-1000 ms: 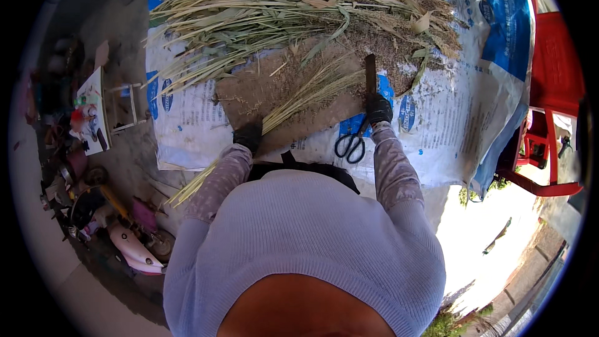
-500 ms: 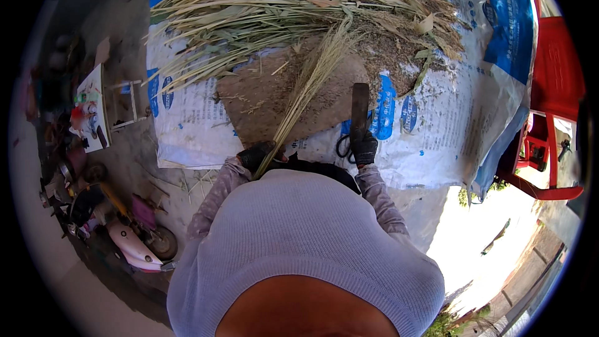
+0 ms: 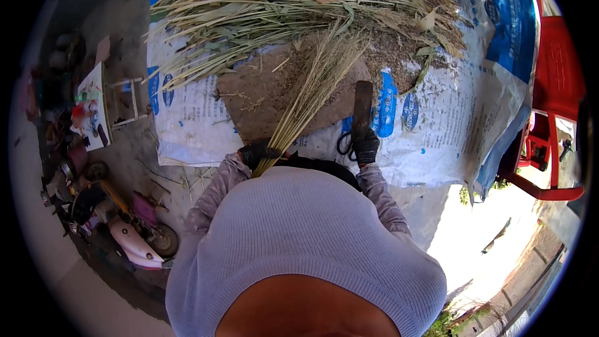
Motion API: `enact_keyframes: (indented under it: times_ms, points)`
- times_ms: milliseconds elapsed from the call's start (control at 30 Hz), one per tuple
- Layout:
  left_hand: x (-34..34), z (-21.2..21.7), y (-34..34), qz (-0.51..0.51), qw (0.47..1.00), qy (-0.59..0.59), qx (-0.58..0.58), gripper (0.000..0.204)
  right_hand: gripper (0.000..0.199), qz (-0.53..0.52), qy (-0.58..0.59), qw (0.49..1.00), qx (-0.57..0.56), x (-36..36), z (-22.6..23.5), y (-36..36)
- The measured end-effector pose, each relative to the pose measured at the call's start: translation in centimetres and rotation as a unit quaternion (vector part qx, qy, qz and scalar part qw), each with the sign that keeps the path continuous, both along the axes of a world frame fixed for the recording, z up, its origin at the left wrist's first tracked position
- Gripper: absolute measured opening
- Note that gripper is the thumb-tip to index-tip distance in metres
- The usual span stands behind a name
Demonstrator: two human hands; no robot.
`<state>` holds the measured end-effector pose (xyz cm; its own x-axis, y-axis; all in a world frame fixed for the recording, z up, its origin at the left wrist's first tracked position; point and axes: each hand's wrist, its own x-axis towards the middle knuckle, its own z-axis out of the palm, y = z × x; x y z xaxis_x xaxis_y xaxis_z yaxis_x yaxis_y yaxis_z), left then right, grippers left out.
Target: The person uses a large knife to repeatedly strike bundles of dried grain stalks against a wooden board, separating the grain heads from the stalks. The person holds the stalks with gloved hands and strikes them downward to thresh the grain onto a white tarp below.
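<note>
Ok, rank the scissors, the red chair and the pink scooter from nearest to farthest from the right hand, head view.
1. Scissors: just left of the right hand, on the sacks.
2. Red chair: far right.
3. Pink scooter: lower left, on the ground.

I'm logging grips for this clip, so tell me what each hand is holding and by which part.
The left hand grips a bundle of dry stalks at its lower stem end. The right hand holds a dark flat blade tool by its lower end.

One bundle of stalks (image 3: pixel 312 90); one blade (image 3: pixel 362 105); one pair of scissors (image 3: pixel 345 143); two gloved hands (image 3: pixel 257 153); one red chair (image 3: pixel 549 118).
</note>
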<state>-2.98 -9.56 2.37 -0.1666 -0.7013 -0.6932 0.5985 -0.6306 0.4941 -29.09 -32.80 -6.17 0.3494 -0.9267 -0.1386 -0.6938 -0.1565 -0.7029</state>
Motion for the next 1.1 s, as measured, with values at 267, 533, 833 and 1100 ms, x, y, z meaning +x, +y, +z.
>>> enact_keyframes:
  times_ms: [267,533,833,1100]
  points:
    - [1.2,-2.0,0.4,-0.034,0.996,-0.081,0.033,0.042,0.038,0.014,0.023,0.999,-0.024,-1.3,-2.0,0.7]
    - [0.2,-8.3,0.1,-0.164,0.881,-0.413,0.161,0.047,0.030,0.206,0.115,0.971,-0.031,1.3,3.2,0.8]
    - [-2.2,-7.8,0.5,0.002,0.969,-0.090,0.232,0.041,0.030,0.434,0.228,0.870,-0.049,4.8,3.0,2.9]
    - [-1.8,-6.2,0.5,0.064,0.973,-0.047,0.215,0.045,0.036,0.355,0.206,0.910,0.065,2.4,2.2,2.4]
